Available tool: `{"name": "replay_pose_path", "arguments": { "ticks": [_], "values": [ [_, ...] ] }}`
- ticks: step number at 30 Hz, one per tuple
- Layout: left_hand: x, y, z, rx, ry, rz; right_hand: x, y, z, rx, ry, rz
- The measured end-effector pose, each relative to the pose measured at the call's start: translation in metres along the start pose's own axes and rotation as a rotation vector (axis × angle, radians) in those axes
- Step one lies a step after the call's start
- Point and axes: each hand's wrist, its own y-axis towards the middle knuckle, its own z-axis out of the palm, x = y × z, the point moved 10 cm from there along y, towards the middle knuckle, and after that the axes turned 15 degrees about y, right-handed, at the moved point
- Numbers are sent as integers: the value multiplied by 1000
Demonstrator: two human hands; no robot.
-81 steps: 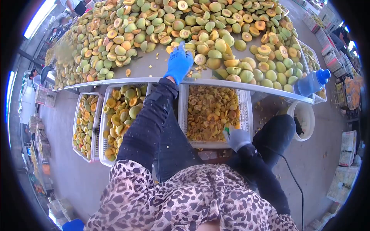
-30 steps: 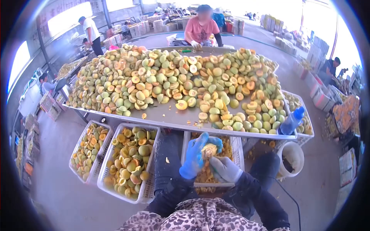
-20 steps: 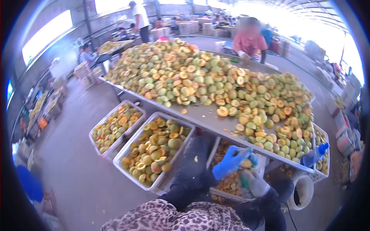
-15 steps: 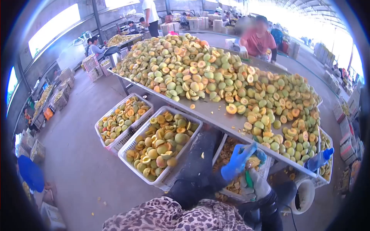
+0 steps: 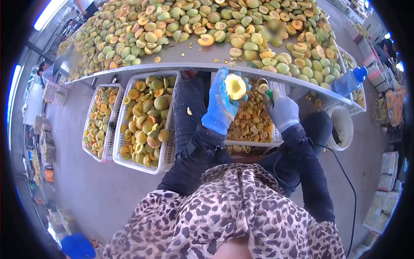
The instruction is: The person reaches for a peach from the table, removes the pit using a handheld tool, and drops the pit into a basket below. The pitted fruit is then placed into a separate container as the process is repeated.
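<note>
My left hand (image 5: 222, 103), in a blue glove, holds a fruit half (image 5: 235, 86) with its pale, hollowed cut face up, near the table's front edge. In a grey glove, my right hand (image 5: 281, 108) is closed round a green-handled tool (image 5: 269, 93) with a round metal end. The two hands are apart. Between and below them a white crate (image 5: 253, 143) holds brownish pits and scraps. Halved fruits (image 5: 151, 36) are heaped on the metal table (image 5: 189, 66).
Two white crates of fruit halves (image 5: 148, 125) stand on the floor at the left. A blue-capped bottle (image 5: 350, 81) lies at the table's right edge. Below it are a white bucket (image 5: 342, 128) and a black cable (image 5: 345, 175). Stacked crates line the right side.
The view has tilted down. My hands have moved apart; the fruit half stays in my left hand and the tool in my right, with its metal end now visible.
</note>
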Motion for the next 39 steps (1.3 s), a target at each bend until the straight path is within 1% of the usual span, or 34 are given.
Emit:
{"name": "replay_pose_path", "arguments": {
  "ticks": [1, 2, 3, 5, 6, 7, 8, 9, 10, 11, 13, 14, 15, 16, 17, 18, 19, 20, 21, 22, 23, 24, 25, 27, 28, 30, 31, 32, 34, 35, 36, 37, 39],
  "values": [
    [7, 0, 2, 12, 21, -41, 11, 5, -10, -36, 12, -13],
    [0, -2, 3, 60, 113, 83, 20, 11, -13, -23, 6, -14],
    [9, -6, -3, 41, 105, 65, 33, 10, -12, -2, 45, -37],
    [6, -10, 8, 75, 28, 55, 45, 10, -11, 15, 88, -69],
    [0, -13, 6, -45, 96, 109, 49, 11, -9, 21, -4, -88],
    [8, -9, 3, -58, 95, 115, 54, 11, -5, 26, -92, -113],
    [8, -4, -1, -47, 185, 198, 61, 10, -5, -36, -171, -212],
    [5, -2, -6, -49, 282, 285, 57, 9, 1, -13, -219, -234],
    [-15, -22, -3, -105, 623, 540, 50, 9, 6, -12, -240, -201],
    [-25, -39, 0, -171, 695, 768, 44, 8, 12, -8, -259, -171],
    [-15, -40, -12, -231, 476, 867, 47, 3, 24, -35, -412, -233],
    [-30, -50, -11, -247, 486, 876, 29, 8, 33, -32, -397, -247],
    [-24, -42, -11, -259, 497, 493, -21, 14, 55, 93, -430, -76],
    [-2, -46, -14, -244, 496, 97, -62, 7, 67, 214, -468, 118],
    [-21, -54, -19, -307, 579, 166, -66, 6, 60, 194, -486, 138],
    [-57, -66, -28, -310, 661, 525, -69, 5, 56, 207, -447, 152],
    [-79, -80, -47, -377, 537, 409, -72, -9, 52, 236, -406, 180],
    [-123, -104, -68, -623, 1239, 791, -69, -21, 50, 240, -362, 187],
    [-136, -120, -65, -867, 1934, 1205, -64, -25, 48, 230, -316, 179],
    [-159, -108, -135, -820, 1380, 618, -77, -34, 57, 342, -354, 312],
    [-158, -98, -208, -943, 1962, 634, -73, -39, 59, 323, -269, 305],
    [-149, -91, -217, -865, 2483, 392, -76, -46, 64, 304, -201, 301],
    [-150, -84, -211, -860, 2488, 403, -78, -49, 69, 288, -132, 294],
    [-163, -93, -166, -967, 2062, 1018, -71, -46, 77, 298, -72, 274],
    [-164, -71, -145, -793, 1797, 1007, -64, -45, 81, 315, -24, 248],
    [-157, -17, -84, -560, 1860, 977, -52, -41, 83, 338, 16, 229],
    [-157, 14, -72, -535, 1606, 835, -46, -39, 84, 366, 65, 204],
    [-150, 43, -47, -380, 1569, 771, -41, -38, 85, 348, 100, 130],
    [-123, 116, -19, -244, 1686, 649, -34, -33, 83, 376, 113, 148],
    [-106, 142, -8, -150, 1774, 469, -31, -33, 85, 403, 137, 167],
    [-86, 162, -2, -51, 1852, 287, -29, -32, 86, 365, 171, 124],
    [-73, 177, 3, -38, 1852, 287, -30, -32, 86, 360, 169, 133],
    [-42, 202, 13, -1, 2028, 498, -28, -32, 88, 387, 179, 152]
  ]
}}
